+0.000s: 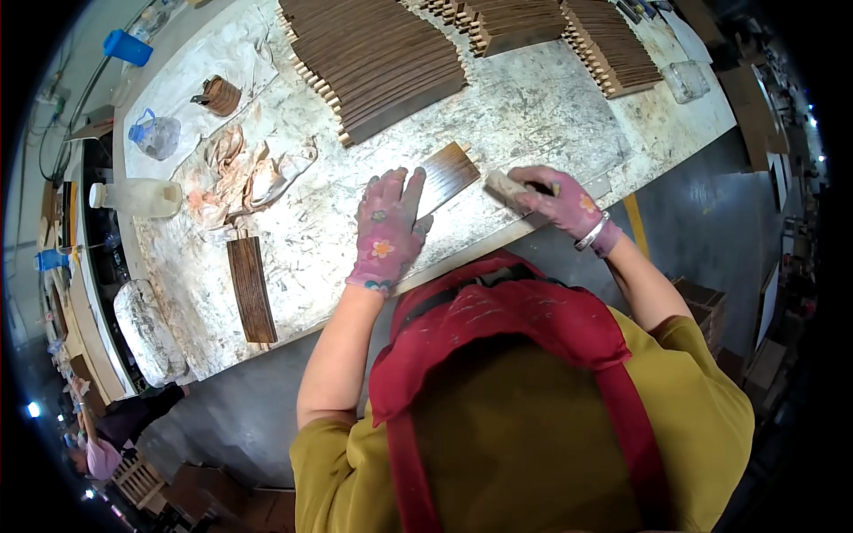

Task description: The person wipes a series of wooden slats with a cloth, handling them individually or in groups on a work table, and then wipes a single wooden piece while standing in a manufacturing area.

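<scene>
My left hand [384,226], in a pink flowered glove, lies with its fingers stretched out over a dark brown wooden piece [451,174]. The glove covers that piece's left part; a small peg shows at its far right end. Just off this end, near the table's front edge, my right hand [560,202] has its gloved fingers closed round a pale block [506,188], perhaps a sanding block. A second dark wooden piece [252,289] lies by itself to the left of my left hand.
Rows of brown wooden pieces with pegs [382,62] fill the far side of the worktable [533,115]. A stained cloth [249,178], a whitish bottle [142,197], a clear jug [158,135] and a brown object [219,95] sit at left. Another person [102,453] is at lower left.
</scene>
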Demonstrator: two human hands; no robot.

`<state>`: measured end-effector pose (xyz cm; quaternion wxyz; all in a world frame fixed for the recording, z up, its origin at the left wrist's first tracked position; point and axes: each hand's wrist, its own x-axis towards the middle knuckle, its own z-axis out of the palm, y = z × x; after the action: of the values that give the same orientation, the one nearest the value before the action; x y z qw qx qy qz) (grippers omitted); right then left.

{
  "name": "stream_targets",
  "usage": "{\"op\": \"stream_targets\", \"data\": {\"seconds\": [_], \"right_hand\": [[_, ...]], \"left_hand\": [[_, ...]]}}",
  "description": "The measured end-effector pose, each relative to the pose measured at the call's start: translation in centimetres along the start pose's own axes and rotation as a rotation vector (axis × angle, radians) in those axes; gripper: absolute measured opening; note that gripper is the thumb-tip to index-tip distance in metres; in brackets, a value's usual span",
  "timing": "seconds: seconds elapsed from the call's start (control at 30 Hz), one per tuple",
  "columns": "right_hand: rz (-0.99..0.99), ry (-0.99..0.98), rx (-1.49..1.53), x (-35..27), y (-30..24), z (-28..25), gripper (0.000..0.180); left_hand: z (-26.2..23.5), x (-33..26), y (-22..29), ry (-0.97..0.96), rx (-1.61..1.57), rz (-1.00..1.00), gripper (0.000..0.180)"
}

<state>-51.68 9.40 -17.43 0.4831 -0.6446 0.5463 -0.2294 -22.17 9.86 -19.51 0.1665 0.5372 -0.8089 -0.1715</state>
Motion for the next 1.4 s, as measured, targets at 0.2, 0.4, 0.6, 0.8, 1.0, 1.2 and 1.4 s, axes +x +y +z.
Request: {"op": "stream_targets", "data": {"seconds": [0.2,0.4,0.6,0.8,1.0,1.2,1.4], "right_hand": [[-0.243,0.068,-0.127,4.6,-4.0,0.9,0.05],[-0.371,-0.122,-0.481,9.5,-9.9,7.6,0.04],[-0.449,-0.284,-0.696,10.5,-10.1,14.0,0.026],[-0.16,-0.076,-0.905,9.3,-6.2,2.6,0.032],[-0.632,-0.23,-0.791,9.1,-10.4,5.4,0.037],[-1.067,-0.564,-0.86,10.4,-10.3,11.8,0.039],[-0.832,-0.363,-0.99,14.6,-11.7,11.4,0.045]], "left_hand": [[2.8,-1.0,1.0,0.16,0.128,0.242,0.044],[4.9,-2.5,1.3,0.275,0.031,0.286,0.035],[6.6,-3.2,0.9,0.172,-0.15,0.139,0.032],[6.0,-2.9,1.1,0.332,-0.073,0.267,0.033],[6.1,-3.5,1.2,0.214,0.014,0.204,0.036],[8.0,-4.5,1.3,0.189,-0.171,0.1,0.04],[5.8,-3.2,1.7,0.318,-0.072,0.191,0.039]]}}
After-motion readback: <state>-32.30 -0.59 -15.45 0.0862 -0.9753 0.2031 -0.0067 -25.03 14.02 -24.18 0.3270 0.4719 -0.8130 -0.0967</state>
